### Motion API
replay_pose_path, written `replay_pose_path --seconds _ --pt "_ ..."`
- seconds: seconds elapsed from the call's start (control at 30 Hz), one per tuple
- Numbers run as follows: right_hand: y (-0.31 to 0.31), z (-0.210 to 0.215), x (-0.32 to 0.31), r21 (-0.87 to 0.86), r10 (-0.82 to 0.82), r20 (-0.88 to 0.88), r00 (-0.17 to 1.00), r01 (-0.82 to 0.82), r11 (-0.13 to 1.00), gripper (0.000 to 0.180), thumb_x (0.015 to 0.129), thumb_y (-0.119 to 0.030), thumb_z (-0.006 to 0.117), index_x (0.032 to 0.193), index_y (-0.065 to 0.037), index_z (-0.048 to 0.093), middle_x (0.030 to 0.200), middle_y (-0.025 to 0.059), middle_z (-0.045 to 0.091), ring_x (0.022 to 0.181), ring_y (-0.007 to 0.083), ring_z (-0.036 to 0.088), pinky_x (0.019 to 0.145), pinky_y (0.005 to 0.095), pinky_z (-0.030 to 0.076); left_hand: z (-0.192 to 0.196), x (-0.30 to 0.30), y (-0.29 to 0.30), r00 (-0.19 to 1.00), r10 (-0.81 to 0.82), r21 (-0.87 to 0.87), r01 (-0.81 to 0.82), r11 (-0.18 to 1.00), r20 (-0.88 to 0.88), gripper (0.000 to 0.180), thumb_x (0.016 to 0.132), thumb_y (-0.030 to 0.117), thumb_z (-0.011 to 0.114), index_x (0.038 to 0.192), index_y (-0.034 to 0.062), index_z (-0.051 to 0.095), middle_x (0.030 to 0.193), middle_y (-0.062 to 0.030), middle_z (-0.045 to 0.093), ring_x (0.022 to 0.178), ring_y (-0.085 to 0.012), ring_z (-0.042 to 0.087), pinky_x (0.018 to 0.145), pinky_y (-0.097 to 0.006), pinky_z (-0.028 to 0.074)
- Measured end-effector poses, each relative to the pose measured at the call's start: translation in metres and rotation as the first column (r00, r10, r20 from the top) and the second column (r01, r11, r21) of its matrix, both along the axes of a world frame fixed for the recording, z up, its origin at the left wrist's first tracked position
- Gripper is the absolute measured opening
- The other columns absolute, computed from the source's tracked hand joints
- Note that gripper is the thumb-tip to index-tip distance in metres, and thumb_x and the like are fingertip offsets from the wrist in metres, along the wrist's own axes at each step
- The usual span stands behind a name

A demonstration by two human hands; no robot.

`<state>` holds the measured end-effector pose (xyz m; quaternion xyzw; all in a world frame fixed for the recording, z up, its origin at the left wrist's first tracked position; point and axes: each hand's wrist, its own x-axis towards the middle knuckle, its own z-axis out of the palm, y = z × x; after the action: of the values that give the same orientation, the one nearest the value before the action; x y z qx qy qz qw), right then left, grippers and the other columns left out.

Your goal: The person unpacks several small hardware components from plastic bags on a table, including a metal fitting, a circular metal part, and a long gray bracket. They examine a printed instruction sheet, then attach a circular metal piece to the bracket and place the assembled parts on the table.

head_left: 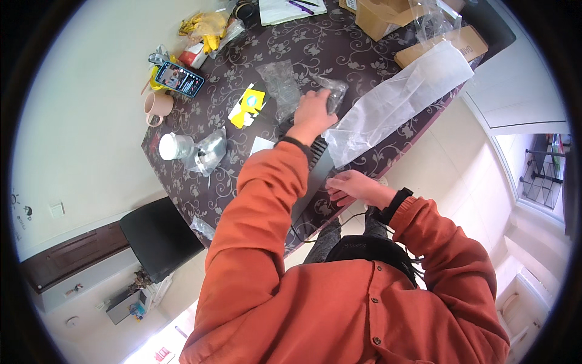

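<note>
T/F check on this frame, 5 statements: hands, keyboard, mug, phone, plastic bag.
1. The left hand rests on the far end of the dark keyboard. True.
2. The right hand holds the pink mug. False: the mug stands alone near the table's left edge; the right hand is at the keyboard's near side.
3. The phone lies with its screen lit. True.
4. The long clear plastic bag lies to the left of the keyboard. False: it lies to its right.
5. The tablecloth is plain white. False: it is dark with a floral pattern.
</note>
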<state>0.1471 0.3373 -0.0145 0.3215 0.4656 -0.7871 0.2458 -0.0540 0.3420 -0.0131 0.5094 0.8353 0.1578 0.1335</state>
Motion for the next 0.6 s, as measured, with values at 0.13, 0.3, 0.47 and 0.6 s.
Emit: replay_pose_path --seconds 0.13,0.3,0.47,0.6 --pt "0.025 0.02 -0.006 0.024 -0.192 -0.173 0.966 0.199 0.98 0.035 0.094 -0.03 0.058 0.113 -0.001 0.059 0.106 0.0074 0.062 0.095 0.0163 0.062 0.082 0.0285 0.052 0.03 -0.016 -0.01 0.872 0.05 0.287 -0.214 0.934 0.487 0.06 0.072 0.024 0.077 0.12 0.0019 0.049 0.108 -0.0139 0.061 0.098 -0.0264 0.062 0.085 -0.036 0.049" --pt "0.048 0.074 -0.033 0.009 -0.47 -0.441 0.765 0.527 0.85 0.035 0.099 -0.028 0.049 0.124 -0.004 0.053 0.11 0.0034 0.06 0.101 0.0127 0.058 0.091 0.0261 0.045 0.086 -0.01 -0.059 -0.166 -0.33 0.233 -0.431 0.872 0.929 0.048 0.094 0.026 0.049 0.132 -0.0014 0.041 0.123 -0.0187 0.056 0.103 -0.0239 0.061 0.084 -0.034 0.052" --pt "0.041 0.115 -0.065 -0.145 -0.519 -0.546 0.658 0.535 0.832 0.031 0.098 -0.03 0.052 0.117 -0.006 0.055 0.103 -0.0011 0.06 0.088 0.0071 0.057 0.084 0.0243 0.047 0.11 0.0 -0.094 -0.489 -0.428 0.215 -0.432 0.876 0.76 0.065 0.094 0.043 0.039 0.138 -0.0056 0.036 0.131 -0.0269 0.049 0.106 -0.0324 0.06 0.084 -0.037 0.052" --pt "0.029 0.13 -0.073 -0.367 -0.552 -0.61 0.568 0.415 0.832 0.023 0.098 -0.027 0.052 0.109 -0.008 0.058 0.095 -0.0015 0.062 0.074 0.0045 0.056 0.071 0.0224 0.05 0.124 0.003 -0.113 -0.613 -0.482 0.264 -0.416 0.87 0.626 0.066 0.093 0.043 0.038 0.14 -0.0041 0.034 0.132 -0.0308 0.047 0.102 -0.0355 0.061 0.082 -0.038 0.052"
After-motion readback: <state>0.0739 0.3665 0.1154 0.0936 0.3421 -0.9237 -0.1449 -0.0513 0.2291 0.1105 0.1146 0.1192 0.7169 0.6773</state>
